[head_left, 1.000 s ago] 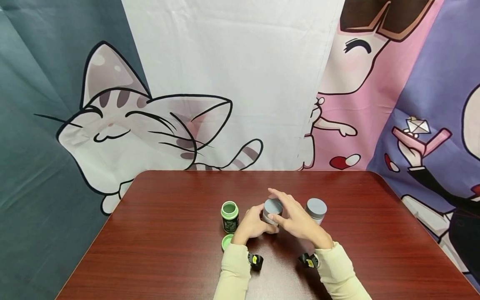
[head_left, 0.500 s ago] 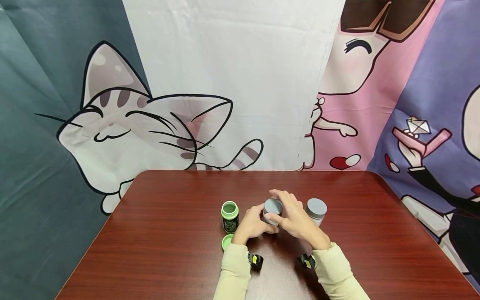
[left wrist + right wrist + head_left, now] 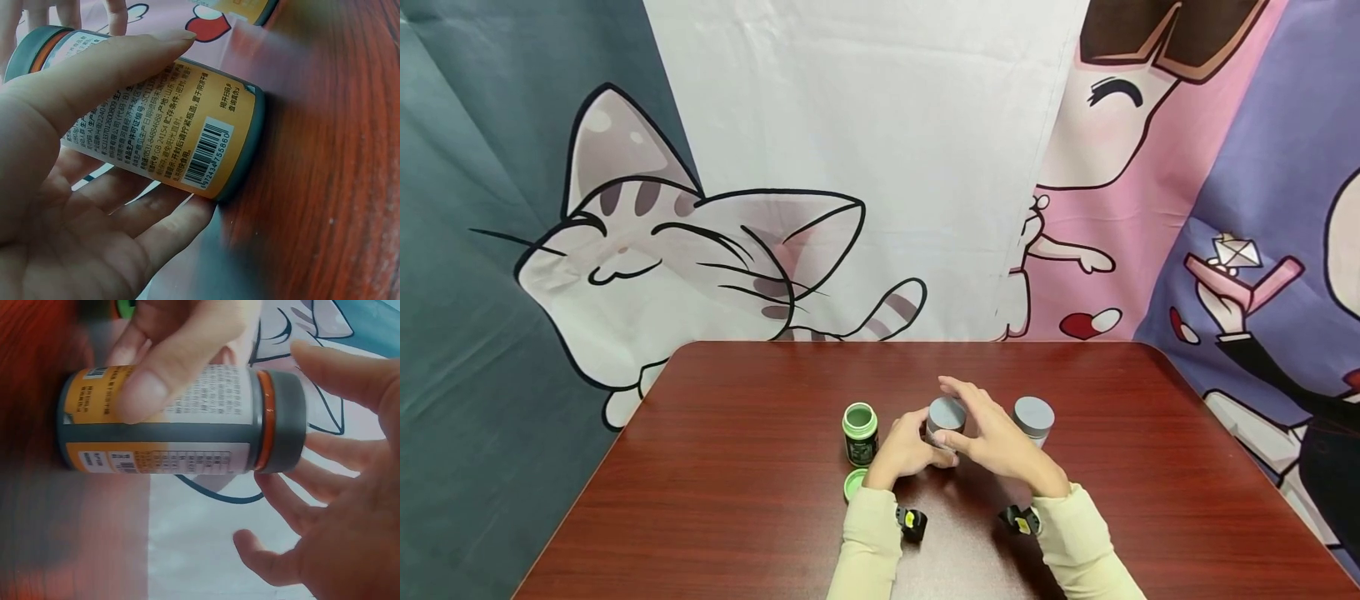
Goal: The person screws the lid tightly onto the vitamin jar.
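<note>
A bottle with a grey screw cap (image 3: pixel 287 422), an orange ring below it and a yellow-and-white printed label (image 3: pixel 215 147) stands upright on the table between both hands. My left hand (image 3: pixel 904 450) grips its body, thumb (image 3: pixel 112 75) lying across the label and fingers on the opposite side. Around the cap my right hand (image 3: pixel 1000 442) is spread. In the right wrist view its thumb (image 3: pixel 340 369) is stretched out, apart from the cap, while some fingers pass behind the cap's far edge. The cap sits on the bottle.
To the left stands an uncapped dark jar (image 3: pixel 861 446) with a light green neck, its green lid (image 3: pixel 854 483) on the table in front, partly hidden by the left wrist. Another grey-capped bottle (image 3: pixel 1033 414) stands right, behind the right hand. Printed cloth hangs beyond the reddish-brown table (image 3: pixel 737 467).
My right hand turned slightly inward at the cap half a second ago and has now swung back outward, its fingers spread wider. The left hand and bottle have stayed in place.
</note>
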The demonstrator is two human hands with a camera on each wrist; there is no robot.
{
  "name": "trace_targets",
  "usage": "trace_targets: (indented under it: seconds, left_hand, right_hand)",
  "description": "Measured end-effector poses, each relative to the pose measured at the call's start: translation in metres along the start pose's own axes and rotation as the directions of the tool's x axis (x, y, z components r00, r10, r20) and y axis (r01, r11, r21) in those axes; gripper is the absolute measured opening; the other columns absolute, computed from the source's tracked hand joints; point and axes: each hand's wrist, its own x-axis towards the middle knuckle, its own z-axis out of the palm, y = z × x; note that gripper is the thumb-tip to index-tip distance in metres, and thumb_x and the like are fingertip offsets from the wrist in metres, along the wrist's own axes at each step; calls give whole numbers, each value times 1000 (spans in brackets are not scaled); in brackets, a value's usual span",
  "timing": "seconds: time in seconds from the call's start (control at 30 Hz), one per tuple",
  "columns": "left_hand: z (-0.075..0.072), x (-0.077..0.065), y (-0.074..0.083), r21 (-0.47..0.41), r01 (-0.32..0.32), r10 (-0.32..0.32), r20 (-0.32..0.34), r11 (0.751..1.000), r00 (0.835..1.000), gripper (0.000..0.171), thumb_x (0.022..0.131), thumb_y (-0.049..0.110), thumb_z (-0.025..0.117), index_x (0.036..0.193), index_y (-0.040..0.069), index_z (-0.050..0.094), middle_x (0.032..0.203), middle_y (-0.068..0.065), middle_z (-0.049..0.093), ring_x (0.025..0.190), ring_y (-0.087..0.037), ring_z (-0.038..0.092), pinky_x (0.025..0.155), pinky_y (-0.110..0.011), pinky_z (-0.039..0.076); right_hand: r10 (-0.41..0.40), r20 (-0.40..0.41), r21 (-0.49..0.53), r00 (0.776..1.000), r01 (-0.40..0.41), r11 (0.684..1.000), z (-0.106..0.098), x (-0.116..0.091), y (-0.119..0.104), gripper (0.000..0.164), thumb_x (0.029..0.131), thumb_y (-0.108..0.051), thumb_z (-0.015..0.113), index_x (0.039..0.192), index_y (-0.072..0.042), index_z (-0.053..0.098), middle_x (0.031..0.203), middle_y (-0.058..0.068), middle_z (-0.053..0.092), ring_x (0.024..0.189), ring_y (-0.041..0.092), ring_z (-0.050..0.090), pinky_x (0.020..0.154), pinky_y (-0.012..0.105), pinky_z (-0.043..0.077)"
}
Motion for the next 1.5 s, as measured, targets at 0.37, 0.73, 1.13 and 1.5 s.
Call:
trace_targets:
  seconds: [0.37,0.73,1.13,1.5]
  left_hand:
    - [-1,-1,2,-25,-4,4,9,1000,1000,51,62,26,84,108,20,62,91,9,64,82,-8,56,70,-27,44]
    - [0,-1,2,-30,7,-7,7,1000,1000,52,61,25,84,108,20,62,90,9,63,79,-8,55,69,-27,44]
    - [0,0,2,-10,0,0,-3,1000,1000,53,61,24,85,108,20,63,91,9,64,83,-10,54,72,-28,43]
    - [-1,0,2,3,3,-3,3,1000,1000,54,62,26,85,111,22,62,92,10,64,86,-11,56,75,-28,44]
  right_hand:
    - [-27,28,36,999,26,999,-3,-1,1,61,84,-15,67,137,-23,38,127,-3,51,110,17,48,86,42,38]
    - [-32,-35,2,999,32,999,0,0,1,56,80,-19,72,130,-17,45,122,-1,54,103,16,48,82,37,39]
    - [4,-62,-94,998,-10,995,6,1,0,54,79,-30,72,125,-16,48,117,0,53,102,16,43,79,38,32]
    - [-17,-30,-69,999,15,997,4,0,-1,60,82,-40,66,133,-21,42,128,-3,47,108,16,43,83,44,36]
